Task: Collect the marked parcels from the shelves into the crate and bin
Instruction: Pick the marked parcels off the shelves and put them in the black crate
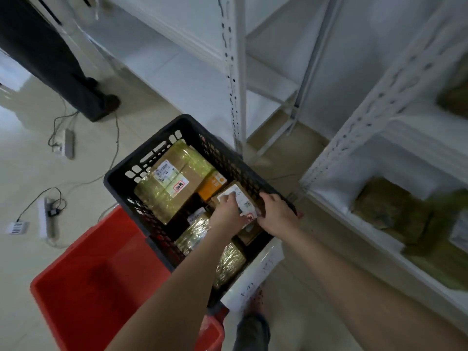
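A black perforated crate (121,177) stands on the floor and holds several taped cardboard parcels. The biggest parcel (174,178) lies at its far side with a white label and a red-marked sticker. Both hands reach into the crate's right side. My left hand (228,211) and my right hand (276,216) grip a small brown parcel with a white label (240,196), left hand on its near-left edge, right hand on its right edge by the crate wall. A red bin (83,282) sits next to the crate at the near left.
White metal shelves (379,102) rise at the right and behind the crate; taped parcels (387,206) lie on the right shelf. A white sheet (255,277) hangs by the crate's near side. Power strips and cables (67,143) lie on the floor left. Another person's legs (63,64) stand far left.
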A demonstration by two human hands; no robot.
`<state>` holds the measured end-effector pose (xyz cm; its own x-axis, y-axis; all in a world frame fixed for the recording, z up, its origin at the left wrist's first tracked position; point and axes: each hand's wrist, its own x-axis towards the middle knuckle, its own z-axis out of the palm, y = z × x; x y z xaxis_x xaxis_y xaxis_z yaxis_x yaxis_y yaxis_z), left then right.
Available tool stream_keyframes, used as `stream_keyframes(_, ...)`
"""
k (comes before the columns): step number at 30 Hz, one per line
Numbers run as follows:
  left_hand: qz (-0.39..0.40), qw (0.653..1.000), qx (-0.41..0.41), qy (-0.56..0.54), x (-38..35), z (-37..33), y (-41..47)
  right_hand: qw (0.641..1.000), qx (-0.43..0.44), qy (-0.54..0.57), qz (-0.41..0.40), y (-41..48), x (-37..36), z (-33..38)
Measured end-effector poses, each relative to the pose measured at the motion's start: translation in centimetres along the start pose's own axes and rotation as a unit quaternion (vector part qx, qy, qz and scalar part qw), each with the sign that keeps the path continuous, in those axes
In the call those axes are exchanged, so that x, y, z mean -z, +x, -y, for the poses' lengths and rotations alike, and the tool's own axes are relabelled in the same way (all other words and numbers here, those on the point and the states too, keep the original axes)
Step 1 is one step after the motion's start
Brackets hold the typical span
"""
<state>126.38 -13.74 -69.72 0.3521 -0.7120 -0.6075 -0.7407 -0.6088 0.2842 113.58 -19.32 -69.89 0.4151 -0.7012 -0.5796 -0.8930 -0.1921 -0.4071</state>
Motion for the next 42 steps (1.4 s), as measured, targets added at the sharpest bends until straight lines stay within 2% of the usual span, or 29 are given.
stream_keyframes(6,-0.051,0.987,-0.112,0.108,0.6,-8.6,-5.3,0.989,-0.044,0.115,-0.081,-8.1,3.2,-5.2)
stream_keyframes(8,-0.047,0.974,-0.171,0.139,-0.3,-12.2,-7.7,0.983,-0.064,0.119,-0.120,-11.7,4.7,-8.4)
stream_keyframes(13,-0.038,0.924,-0.311,0.220,-6.2,-22.3,-16.1,0.964,-0.148,0.100,-0.198,-23.4,7.3,-18.9)
stream_keyframes(17,-0.032,0.868,-0.409,0.278,-12.6,-30.4,-25.0,0.934,-0.219,0.116,-0.256,-34.7,7.7,-27.6)
stream_keyframes(23,-0.027,0.790,-0.532,0.303,-21.6,-40.5,-38.7,0.888,-0.295,0.140,-0.324,-51.0,7.0,-38.8)
stream_keyframes(29,-0.022,0.728,-0.613,0.307,-27.7,-47.9,-48.3,0.828,-0.366,0.179,-0.385,-62.3,6.9,-45.9)
stream_keyframes(35,-0.029,0.684,-0.669,0.289,-31.6,-55.3,-54.3,0.799,-0.398,0.176,-0.415,-69.0,8.6,-52.4)
stream_keyframes(42,-0.062,0.654,-0.720,0.221,-36.5,-67.5,-59.9,0.762,-0.409,0.177,-0.470,-74.7,13.1,-63.0)
